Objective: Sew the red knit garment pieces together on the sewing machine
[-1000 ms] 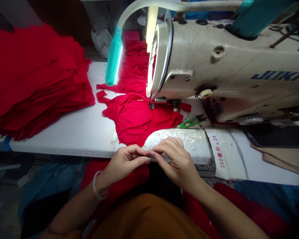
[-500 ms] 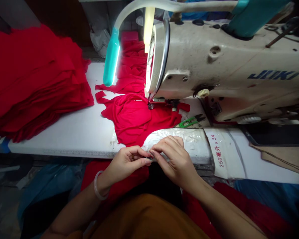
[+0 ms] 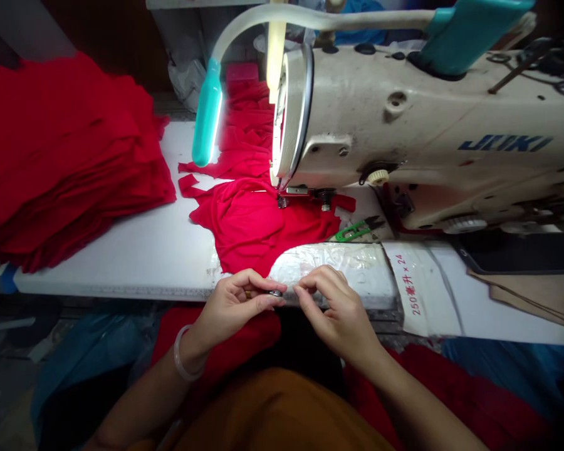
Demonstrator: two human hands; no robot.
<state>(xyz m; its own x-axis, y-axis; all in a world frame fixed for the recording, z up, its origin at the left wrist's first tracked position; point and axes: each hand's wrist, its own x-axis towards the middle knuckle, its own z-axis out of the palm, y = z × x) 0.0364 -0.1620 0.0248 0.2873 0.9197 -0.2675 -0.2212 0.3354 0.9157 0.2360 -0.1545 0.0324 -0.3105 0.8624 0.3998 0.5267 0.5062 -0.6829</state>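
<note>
My left hand [image 3: 242, 304] pinches a small shiny metal bobbin case [image 3: 276, 292] between thumb and fingers, in front of the table edge. Just to its right, my right hand [image 3: 331, 307] has thumb and forefinger pressed together; whatever they hold is too fine to make out. A narrow gap separates the two sets of fingertips. Beyond them, a piece of red fabric [image 3: 249, 219] lies bunched under the presser foot [image 3: 282, 201] of the sewing machine [image 3: 357, 113]. Green thread snips [image 3: 357, 230] rest beside the fabric.
A tall stack of red cloth [image 3: 70, 156] stands on the left of the white table [image 3: 122, 257]. A lit teal lamp [image 3: 207, 116] hangs by the machine head. At right lie a dark phone-like slab [image 3: 521, 254] and brown card [image 3: 521, 294]. More red cloth [image 3: 216, 344] is below the edge.
My right hand has drawn slightly to the right, away from my left fingertips. The bobbin case in my left hand now shows more clearly. The view has shifted a little.
</note>
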